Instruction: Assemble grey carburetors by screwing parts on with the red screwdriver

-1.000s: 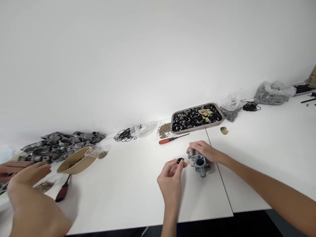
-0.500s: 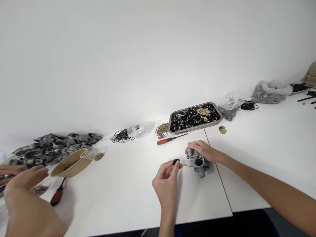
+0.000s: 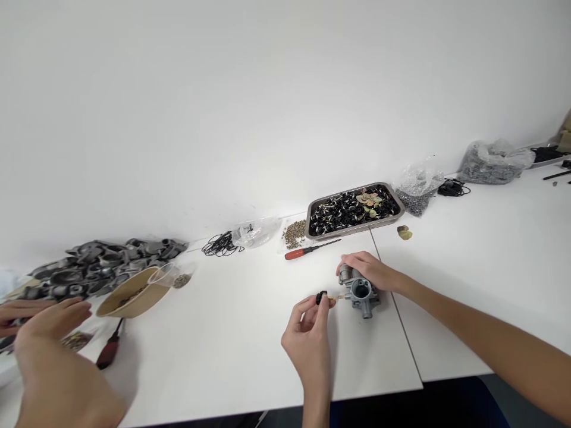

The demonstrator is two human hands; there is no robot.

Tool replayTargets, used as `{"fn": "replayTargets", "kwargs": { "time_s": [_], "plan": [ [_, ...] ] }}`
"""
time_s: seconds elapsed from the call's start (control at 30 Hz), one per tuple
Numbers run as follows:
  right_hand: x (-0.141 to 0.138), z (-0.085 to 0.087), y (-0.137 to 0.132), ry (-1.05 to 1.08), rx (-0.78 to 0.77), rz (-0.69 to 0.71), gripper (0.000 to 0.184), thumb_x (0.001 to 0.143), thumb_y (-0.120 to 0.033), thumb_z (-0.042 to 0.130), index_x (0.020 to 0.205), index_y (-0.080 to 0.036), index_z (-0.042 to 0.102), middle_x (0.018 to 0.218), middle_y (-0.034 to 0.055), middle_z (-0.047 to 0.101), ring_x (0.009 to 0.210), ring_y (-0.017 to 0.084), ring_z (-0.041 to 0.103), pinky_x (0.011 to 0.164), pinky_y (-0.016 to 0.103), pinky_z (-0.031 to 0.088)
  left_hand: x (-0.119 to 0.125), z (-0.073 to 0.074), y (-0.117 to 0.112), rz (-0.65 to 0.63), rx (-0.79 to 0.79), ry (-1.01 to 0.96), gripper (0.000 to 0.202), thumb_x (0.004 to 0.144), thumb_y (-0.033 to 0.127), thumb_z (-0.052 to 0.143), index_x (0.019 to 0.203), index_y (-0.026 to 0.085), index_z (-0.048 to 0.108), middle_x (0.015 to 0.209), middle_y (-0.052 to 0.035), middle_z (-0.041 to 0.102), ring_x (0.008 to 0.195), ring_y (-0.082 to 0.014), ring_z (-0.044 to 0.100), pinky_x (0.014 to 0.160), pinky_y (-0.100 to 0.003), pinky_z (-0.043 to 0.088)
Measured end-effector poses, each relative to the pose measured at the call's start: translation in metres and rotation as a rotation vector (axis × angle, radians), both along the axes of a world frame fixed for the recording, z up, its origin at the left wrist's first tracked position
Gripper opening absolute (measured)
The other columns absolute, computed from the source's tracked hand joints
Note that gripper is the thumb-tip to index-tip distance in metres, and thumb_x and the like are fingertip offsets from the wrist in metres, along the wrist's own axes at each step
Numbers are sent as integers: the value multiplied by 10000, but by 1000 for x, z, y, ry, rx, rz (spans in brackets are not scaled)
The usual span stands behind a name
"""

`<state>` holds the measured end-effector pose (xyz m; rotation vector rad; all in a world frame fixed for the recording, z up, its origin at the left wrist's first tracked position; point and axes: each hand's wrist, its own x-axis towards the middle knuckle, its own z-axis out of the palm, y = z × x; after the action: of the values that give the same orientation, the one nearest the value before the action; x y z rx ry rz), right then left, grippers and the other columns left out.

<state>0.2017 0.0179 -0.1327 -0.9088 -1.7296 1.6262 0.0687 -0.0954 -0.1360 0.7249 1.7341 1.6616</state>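
Left hand (image 3: 307,339) pinches black-capped part (image 3: 320,298), brass stem (image 3: 341,296) pointing right. Metal body (image 3: 366,305) just right, clamped by right hand (image 3: 369,269).

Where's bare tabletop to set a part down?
One patch: between the beige tub and the left hand. Another: right of the brass-coloured discs, beyond the right forearm. Crowded: along the wall, with castings, tray, bags; far left, around a co-worker's hand.

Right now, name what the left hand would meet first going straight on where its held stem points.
The left hand would likely meet the gray metal body gripped by the right hand; whether the stem touches it is unclear.
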Motion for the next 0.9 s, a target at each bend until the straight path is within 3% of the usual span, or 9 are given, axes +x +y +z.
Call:
{"fn": "replayTargets", "kwargs": {
  "time_s": [0.23, 0.33, 0.5, 0.7, 0.9],
  "plan": [
    [0, -3, 1, 68, -23, 3, 425, 941, -444, 402, 814, -117, 641, 752, 41, 588, 661, 111, 525, 648, 236, 404, 17, -10, -9, -192, 161, 126, 283, 772, 425, 686, 880, 167, 733, 1079, -114, 681, 1040, -236, 646, 898, -337, 566],
    [0, -2, 2, 47, -11, 31, 443, 948, -463, 395, 814, -117, 637, 759, 40, 586, 663, 107, 519, 651, 233, 401, 4, -6, -5, -300, 126, 86, 231, 751, 385, 709, 828, 169, 735, 997, -98, 694, 971, -219, 656, 881, -330, 568],
    [0, 0, 1, 29, -21, 42, 461, 952, -488, 391, 821, -121, 638, 765, 39, 590, 672, 108, 528, 670, 234, 411, -16, -4, 6, -487, 154, 110, 237, 760, 360, 697, 910, 182, 739, 968, -92, 691, 908, -193, 664, 863, -326, 582],
    [1, 1, 1, 36, -31, 59, 486, 938, -532, 408, 838, -121, 646, 796, 47, 599, 685, 113, 531, 669, 236, 415, -14, -5, 8, -475, 222, 224, 174, 764, 318, 677, 862, 192, 749, 919, -90, 695, 886, -189, 660, 807, -307, 600],
    [1, 4, 1, -13, 20, 63, 408, 937, -444, 408, 818, -129, 639, 819, 46, 595, 736, 124, 532, 715, 247, 406, -8, -5, 2, -313, 162, 133, 159, 742, 305, 707, 825, 172, 728, 818, -66, 706, 768, -173, 676, 764, -290, 596]
  ]
}}
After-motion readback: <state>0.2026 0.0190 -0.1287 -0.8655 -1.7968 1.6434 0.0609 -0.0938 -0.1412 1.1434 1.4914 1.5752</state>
